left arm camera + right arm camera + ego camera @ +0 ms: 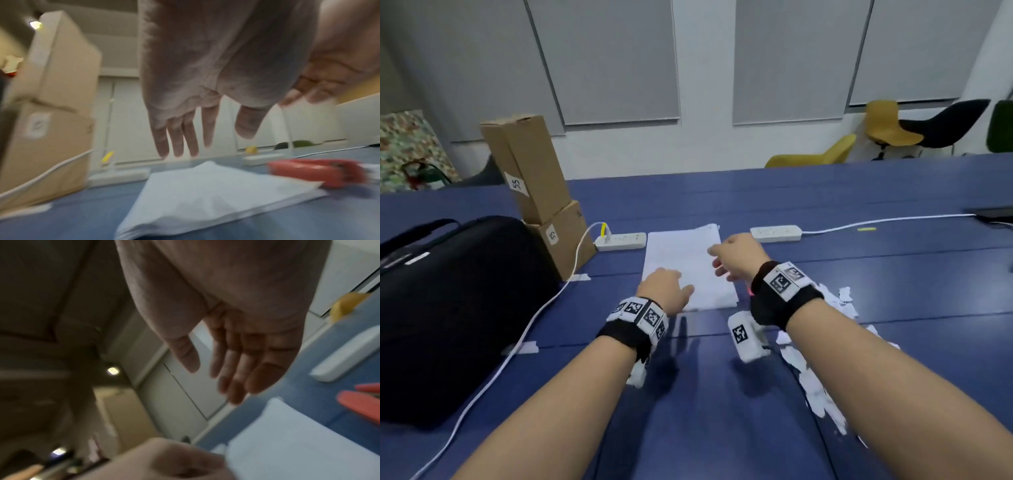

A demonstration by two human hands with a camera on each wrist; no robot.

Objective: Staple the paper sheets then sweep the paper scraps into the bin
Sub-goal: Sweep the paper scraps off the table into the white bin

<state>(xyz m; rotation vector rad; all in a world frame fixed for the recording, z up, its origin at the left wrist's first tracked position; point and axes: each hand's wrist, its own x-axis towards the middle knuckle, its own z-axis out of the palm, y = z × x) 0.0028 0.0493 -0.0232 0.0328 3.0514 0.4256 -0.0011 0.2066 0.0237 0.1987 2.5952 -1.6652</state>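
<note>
A stack of white paper sheets [688,260] lies flat on the blue table [722,411]. My left hand [666,284] hovers over the stack's near left corner, fingers straight and holding nothing [207,126]. My right hand [732,255] hangs at the stack's right edge, fingers relaxed and empty [218,360]. The red stapler [314,172] lies on the table just right of the sheets [205,194]. In the head view my right wrist hides most of the stapler [362,404]. Torn white paper scraps [818,370] are scattered to the right under my right forearm.
Two stacked cardboard boxes [534,178] and a black bag [448,308] stand at the left. Two white power strips [621,241] [775,233] lie behind the sheets. A white cable [544,308] runs along the bag toward the near edge. Chairs [887,123] stand past the table.
</note>
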